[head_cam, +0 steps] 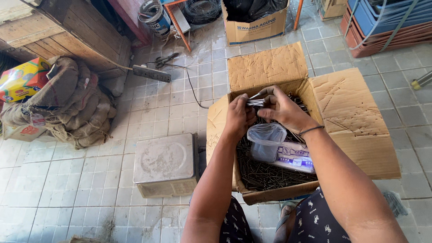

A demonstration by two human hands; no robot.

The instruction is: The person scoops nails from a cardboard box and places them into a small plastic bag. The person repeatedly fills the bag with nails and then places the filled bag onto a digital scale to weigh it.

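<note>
Under both hands sits an open cardboard box [346, 117] on the tiled floor [180, 112], full of dark nails [265, 173]. Left of the grip rests a grey weighing scale [166, 164]; further left, burlap sacks [72, 101] and a colourful carton [20, 78]. Just below the grip lie a clear plastic bag [266, 140] and a white printed packet [294, 157]. The left hand [238, 118] and right hand [281, 108] together pinch a bundle of nails [256, 102], its long axis running left to right between them.
</note>
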